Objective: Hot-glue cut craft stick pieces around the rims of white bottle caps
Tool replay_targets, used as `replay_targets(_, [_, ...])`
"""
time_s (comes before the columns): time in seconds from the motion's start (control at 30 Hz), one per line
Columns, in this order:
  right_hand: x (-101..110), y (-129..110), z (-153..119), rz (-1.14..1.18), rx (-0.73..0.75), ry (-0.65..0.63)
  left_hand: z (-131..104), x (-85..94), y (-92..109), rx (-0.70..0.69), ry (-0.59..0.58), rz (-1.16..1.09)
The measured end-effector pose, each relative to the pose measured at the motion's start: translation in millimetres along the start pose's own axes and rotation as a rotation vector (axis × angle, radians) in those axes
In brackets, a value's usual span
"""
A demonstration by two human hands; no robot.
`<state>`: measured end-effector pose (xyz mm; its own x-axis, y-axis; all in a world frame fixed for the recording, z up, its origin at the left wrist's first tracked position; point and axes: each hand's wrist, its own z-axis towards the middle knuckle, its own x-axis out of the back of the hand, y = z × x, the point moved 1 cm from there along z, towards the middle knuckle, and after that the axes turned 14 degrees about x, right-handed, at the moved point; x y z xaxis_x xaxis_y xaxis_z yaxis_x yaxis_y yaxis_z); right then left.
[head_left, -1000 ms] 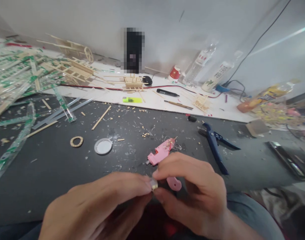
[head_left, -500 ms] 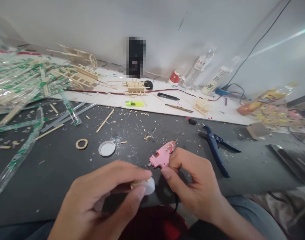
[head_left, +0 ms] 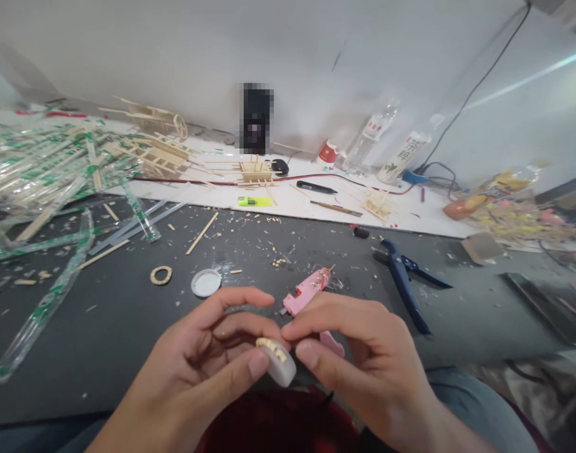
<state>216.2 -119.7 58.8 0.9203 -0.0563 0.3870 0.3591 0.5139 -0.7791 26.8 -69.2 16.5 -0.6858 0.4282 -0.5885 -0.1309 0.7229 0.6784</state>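
Note:
A round white plastic cap (head_left: 283, 374) with a row of short pale wooden pieces (head_left: 271, 348) along its face is tilted in my left hand (head_left: 198, 365). The left thumb presses its near side and the fingers curve behind it. My right hand (head_left: 368, 352) has come up to the cap's far edge; its index fingertip is at the rim and its thumb is a little apart. Behind the right hand a pink hot glue gun (head_left: 307, 290) lies on the dark table, partly covered. Beyond my left hand are a flat white cap (head_left: 205, 283) and a small wooden ring (head_left: 161, 275).
Blue-handled cutters (head_left: 404, 283) lie to the right. Plastic-wrapped wooden sticks (head_left: 47, 170) are heaped at left. Along the back are small wooden cart models (head_left: 254, 168), a yellow highlighter (head_left: 254, 201), a black pen (head_left: 316, 187), a paper cup (head_left: 327, 153) and bottles (head_left: 373, 135).
My right hand has moved left from beside the glue gun to the cap, its pinch loosening. The cap has turned, showing its wooden pieces, and my left index finger has lifted away.

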Motion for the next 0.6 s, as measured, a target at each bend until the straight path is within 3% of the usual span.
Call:
replay_targets(0.2, [4,4,0,-0.064,0.11,-0.077,-1,5.7,-5,0.005,0.073,0.125])
replay_targets(0.47, [11,9,-5,-0.068,0.187,-0.277,0,2.6,-6,0.053,0.051,0.174])
replay_targets(0.6, [9,10,-14,-0.058,0.194,-0.329,-5,-1.2,-5,-0.019,0.121,0.222])
